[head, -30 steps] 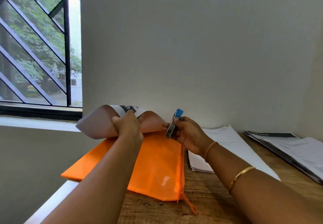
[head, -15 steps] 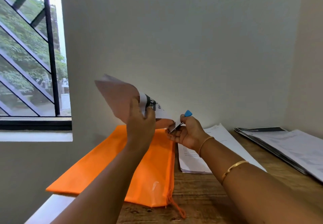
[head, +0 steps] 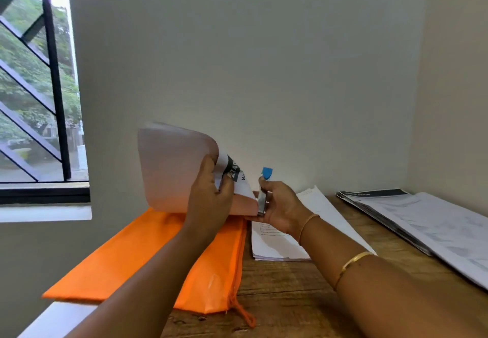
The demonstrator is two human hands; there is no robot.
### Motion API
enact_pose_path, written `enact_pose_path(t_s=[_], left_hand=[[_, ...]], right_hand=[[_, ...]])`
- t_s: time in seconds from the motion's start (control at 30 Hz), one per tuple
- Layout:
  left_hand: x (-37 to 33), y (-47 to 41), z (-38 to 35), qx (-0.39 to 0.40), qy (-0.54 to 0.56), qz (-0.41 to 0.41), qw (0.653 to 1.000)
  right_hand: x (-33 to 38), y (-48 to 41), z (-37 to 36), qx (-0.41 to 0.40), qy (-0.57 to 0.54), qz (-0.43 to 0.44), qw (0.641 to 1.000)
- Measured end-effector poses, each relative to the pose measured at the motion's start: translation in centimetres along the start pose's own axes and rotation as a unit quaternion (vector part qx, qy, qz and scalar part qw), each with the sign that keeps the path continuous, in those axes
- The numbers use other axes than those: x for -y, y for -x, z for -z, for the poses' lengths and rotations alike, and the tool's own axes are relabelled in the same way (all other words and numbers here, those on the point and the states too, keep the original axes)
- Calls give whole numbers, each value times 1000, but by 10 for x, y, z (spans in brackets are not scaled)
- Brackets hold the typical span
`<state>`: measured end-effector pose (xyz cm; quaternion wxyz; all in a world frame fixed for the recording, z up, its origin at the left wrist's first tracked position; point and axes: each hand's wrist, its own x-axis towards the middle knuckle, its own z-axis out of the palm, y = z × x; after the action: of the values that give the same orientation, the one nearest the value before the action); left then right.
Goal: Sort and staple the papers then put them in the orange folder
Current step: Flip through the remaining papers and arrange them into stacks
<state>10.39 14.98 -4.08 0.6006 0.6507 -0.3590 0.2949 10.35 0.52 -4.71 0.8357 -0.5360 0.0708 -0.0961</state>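
Stapling: left hand (head: 211, 201) pinches curled white paper sheets (head: 174, 168); right hand (head: 282, 207) clasps blue-tipped metal stapler (head: 262, 197).
Next: squeeze at right corner.

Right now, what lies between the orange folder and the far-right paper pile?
A white paper stack on the wooden table, seen in the head view.

folder (head: 132, 258) on table (head: 290, 298) left | held papers (head: 174, 174) above folder | paper stack (head: 280, 245) just right of folder | second stack (head: 435, 227) far right
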Motion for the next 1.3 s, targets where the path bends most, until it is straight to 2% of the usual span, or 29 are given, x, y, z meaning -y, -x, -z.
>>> enact_pose_path(t_s=[0.07,0.13,0.27,0.37,0.47,0.57,0.63,0.73,0.9,1.0,1.03,1.07,1.13,1.17,1.23,1.3], left_hand=[[-1,1,-2,12,-10,-18,1000],[-3,2,-3,25,-27,-44,998],[-9,5,-7,56,-69,-106,990],[-6,8,-11,46,-62,-92,993],[-5,10,-14,9,-43,-7,999],[-7,11,-17,-15,-6,115,993],[-6,12,-19,6,28,206,978],[-7,15,-23,45,102,335,936],[-8,19,-25,66,182,477,857],[-7,20,-24,60,203,525,824],[-7,20,-24,59,208,533,818],[-7,20,-24,56,214,537,814],[-7,19,-23,51,224,539,810],[-8,19,-23,49,221,540,811],[-8,19,-23,44,200,541,816],[-7,18,-22,35,183,539,821]], right_hand=[[-4,-3,-4,-10,55,36,998],[-6,-5,-7,-53,148,89,984],[3,2,-9,-127,263,225,930],[15,11,-3,-181,308,310,881],[24,18,12,-218,354,336,845],[28,26,33,-229,418,326,816],[25,29,45,-221,455,313,804],[16,32,63,-206,511,278,786],[12,33,79,-187,521,199,809],[15,34,79,-212,520,238,792],[19,37,75,-204,484,247,814],[24,41,70,-177,424,239,856],[33,51,60,-67,284,163,943],[36,57,57,-10,236,115,965],[40,65,57,73,210,26,975],[39,69,59,140,229,-55,962]])
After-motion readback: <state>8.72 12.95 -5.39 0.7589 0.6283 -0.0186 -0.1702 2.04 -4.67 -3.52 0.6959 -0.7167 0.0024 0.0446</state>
